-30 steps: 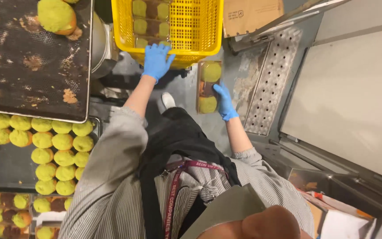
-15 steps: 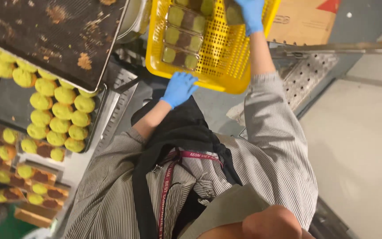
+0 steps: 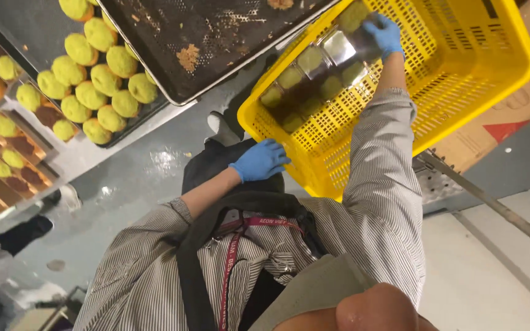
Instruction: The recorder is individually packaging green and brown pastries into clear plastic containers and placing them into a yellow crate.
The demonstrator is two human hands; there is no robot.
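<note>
A yellow plastic basket [image 3: 461, 73] is tilted in front of me. Inside it lie clear packs of green buns [image 3: 314, 79]. My right hand [image 3: 384, 34], in a blue glove, reaches into the basket and grips the far end of the top pack. My left hand [image 3: 259, 160], also gloved, holds the basket's near corner from outside. Both arms wear striped sleeves.
A dark baking tray with crumbs [image 3: 216, 37] sits above the basket's left side. A tray of loose green buns [image 3: 93, 79] and packed buns [image 3: 7, 141] lie at the left. A cardboard box [image 3: 510, 122] is at the right. A dark shoe [image 3: 26, 233] shows at the left edge.
My right hand has lifted a pack of buns from the metal surface into the basket. My left hand slid to the basket's near corner. The view has swung left.
</note>
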